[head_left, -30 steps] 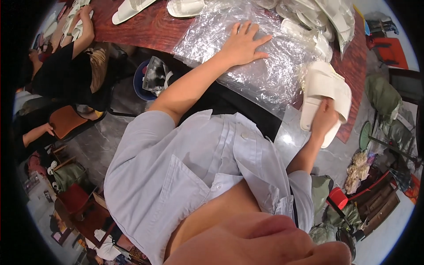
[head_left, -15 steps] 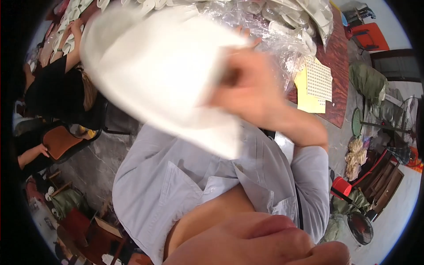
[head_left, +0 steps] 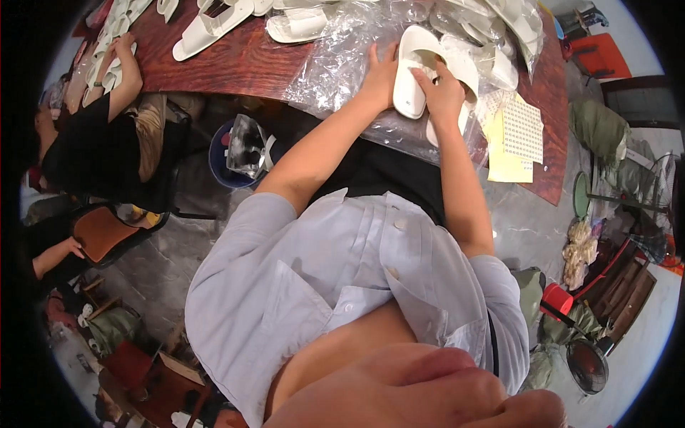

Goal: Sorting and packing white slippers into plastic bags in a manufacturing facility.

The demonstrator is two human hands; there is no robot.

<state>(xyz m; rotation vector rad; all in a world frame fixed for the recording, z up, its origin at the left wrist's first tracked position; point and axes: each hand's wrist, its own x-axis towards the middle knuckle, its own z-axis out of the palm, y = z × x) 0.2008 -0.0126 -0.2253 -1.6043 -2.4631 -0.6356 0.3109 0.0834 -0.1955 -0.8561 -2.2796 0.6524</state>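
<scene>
A white slide slipper (head_left: 408, 91) stands out at the table's near edge, its toe end toward me and its strap at the far end. My right hand (head_left: 444, 94) grips its right side, with the thumb over the footbed. Along its left side lies my left hand (head_left: 379, 80), fingers stretched out over clear plastic bags (head_left: 328, 75); its thumb is hidden. Partly behind the right hand, a second white slipper (head_left: 464, 75) rests on the plastic.
More white slippers (head_left: 214, 32) lie across the red wood-grain table (head_left: 235, 75). Bagged slippers (head_left: 492, 32) are piled at the back right. Sticker sheets (head_left: 523, 128) lie near the right edge. A blue bin (head_left: 221, 160) stands below. A co-worker's arm (head_left: 127, 75) is at left.
The large blurred white thing close to my view is gone. My right hand has moved away to the table and now grips a slipper, with my left hand beside it.
</scene>
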